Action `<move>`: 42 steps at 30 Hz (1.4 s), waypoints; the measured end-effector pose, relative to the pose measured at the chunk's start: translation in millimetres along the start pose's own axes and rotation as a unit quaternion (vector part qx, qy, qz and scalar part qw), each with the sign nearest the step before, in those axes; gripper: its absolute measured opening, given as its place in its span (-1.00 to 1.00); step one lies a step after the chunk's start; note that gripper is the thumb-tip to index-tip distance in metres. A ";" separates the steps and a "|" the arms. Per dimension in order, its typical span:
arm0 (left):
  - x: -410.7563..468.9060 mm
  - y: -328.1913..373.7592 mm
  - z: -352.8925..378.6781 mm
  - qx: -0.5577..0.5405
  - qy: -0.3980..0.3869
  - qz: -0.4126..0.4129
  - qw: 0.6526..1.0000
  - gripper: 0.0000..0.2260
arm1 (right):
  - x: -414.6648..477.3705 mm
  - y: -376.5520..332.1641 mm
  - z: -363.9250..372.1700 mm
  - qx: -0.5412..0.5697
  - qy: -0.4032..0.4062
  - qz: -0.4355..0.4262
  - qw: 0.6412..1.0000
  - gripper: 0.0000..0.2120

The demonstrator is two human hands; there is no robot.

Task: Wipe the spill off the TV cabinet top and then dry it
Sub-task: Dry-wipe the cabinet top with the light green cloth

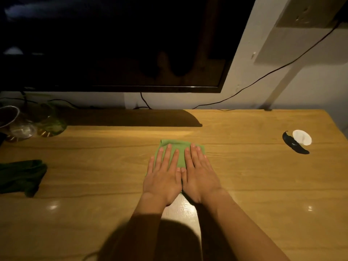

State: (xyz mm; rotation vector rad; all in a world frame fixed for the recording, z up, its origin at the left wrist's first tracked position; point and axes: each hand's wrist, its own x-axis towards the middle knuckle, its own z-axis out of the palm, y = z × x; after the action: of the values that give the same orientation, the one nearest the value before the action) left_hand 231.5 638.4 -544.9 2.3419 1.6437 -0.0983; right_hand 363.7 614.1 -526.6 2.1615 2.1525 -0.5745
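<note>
A light green cloth (179,147) lies flat in the middle of the wooden TV cabinet top (254,176). My left hand (162,176) and my right hand (199,176) rest side by side on it, palms down, fingers stretched out and pressing the cloth against the wood. Most of the cloth is hidden under the hands; only its far edge and a strip between the fingers show. A second, dark green cloth (20,177) lies crumpled at the left edge. I cannot make out any spill on the glossy surface.
A dark TV screen (113,44) stands at the back, with cables (263,76) running along the wall. Glassware (33,125) sits at the back left. A small white disc (302,137) and a black curved object (293,146) lie at the right.
</note>
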 end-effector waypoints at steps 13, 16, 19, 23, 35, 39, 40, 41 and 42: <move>156.7 -9.8 -37.1 0.011 -0.047 -0.017 0.999 -0.48 | 144.5 29.4 -58.8 -0.060 0.015 -0.041 0.997 -0.44; 146.2 -6.5 -39.6 0.022 -0.032 -0.007 0.999 -0.48 | 139.1 27.9 -58.7 -0.083 0.009 -0.049 0.995 -0.45; 119.8 0.7 -38.6 0.014 0.022 -0.004 1.000 -0.49 | 120.2 28.2 -52.5 -0.080 0.029 -0.040 0.996 -0.43; 65.9 12.3 -18.7 -0.009 0.007 -0.013 1.000 -0.49 | 65.7 26.2 -32.1 -0.030 0.015 -0.029 0.999 -0.41; -168.7 92.4 44.0 -0.039 0.014 -0.070 0.997 -0.51 | -162.4 30.3 27.8 -0.006 -0.040 -0.046 0.998 -0.40; -236.6 132.9 52.9 -0.035 -0.009 -0.072 0.997 -0.51 | -235.5 40.6 37.5 -0.010 -0.064 -0.039 0.997 -0.37; -250.1 141.3 54.7 -0.031 -0.011 -0.070 0.997 -0.51 | -250.7 42.4 40.5 -0.015 -0.064 -0.032 0.997 -0.36; -261.2 148.7 56.4 -0.021 -0.014 -0.066 0.997 -0.51 | -264.4 43.4 43.5 -0.020 -0.064 -0.025 0.997 -0.35; -270.6 154.9 58.5 -0.009 -0.018 -0.059 0.998 -0.49 | -276.3 43.8 46.4 -0.027 -0.065 -0.019 0.997 -0.34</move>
State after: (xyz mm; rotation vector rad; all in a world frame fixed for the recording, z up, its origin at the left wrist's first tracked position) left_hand 286.7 327.4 -514.4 2.2162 1.7579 -0.1472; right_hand 403.8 334.5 -501.6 2.0000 2.1210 -0.6331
